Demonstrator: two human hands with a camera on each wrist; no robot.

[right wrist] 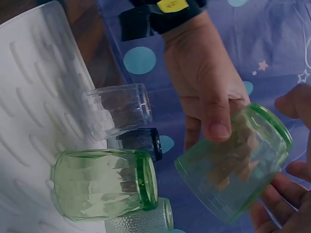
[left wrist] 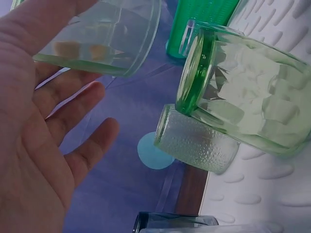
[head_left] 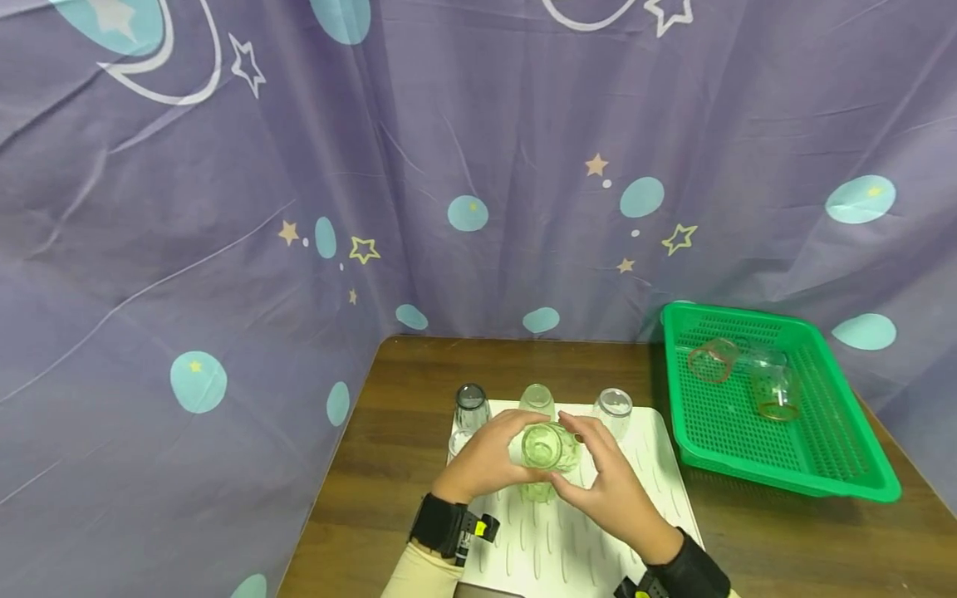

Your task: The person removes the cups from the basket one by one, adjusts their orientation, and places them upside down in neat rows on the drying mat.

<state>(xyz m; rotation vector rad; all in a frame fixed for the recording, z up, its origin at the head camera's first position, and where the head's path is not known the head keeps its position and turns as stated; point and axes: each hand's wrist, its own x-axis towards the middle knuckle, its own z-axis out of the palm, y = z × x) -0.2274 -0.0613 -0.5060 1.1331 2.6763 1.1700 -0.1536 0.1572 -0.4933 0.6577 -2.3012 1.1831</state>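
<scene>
My left hand (head_left: 489, 457) holds a green glass tumbler (head_left: 542, 447) above the white ridged tray (head_left: 583, 544). In the right wrist view its thumb lies against the wall of this tumbler (right wrist: 233, 165), whose thick green base points up and right. My right hand (head_left: 609, 490) is spread around the other side, with fingertips right at the glass and the thumb a little apart from it. Below, another green tumbler (right wrist: 104, 184) stands upside down on the tray. Around it stand a dark glass (head_left: 473, 407), a pale textured glass (left wrist: 194, 141) and a clear glass (head_left: 615, 407).
A green plastic basket (head_left: 785, 482) sits at the right of the wooden table (head_left: 351, 490). Inside lie a glass with a reddish rim (head_left: 714, 361) and one with an amber rim (head_left: 777, 394). A patterned purple curtain (head_left: 508, 166) hangs behind and at the left.
</scene>
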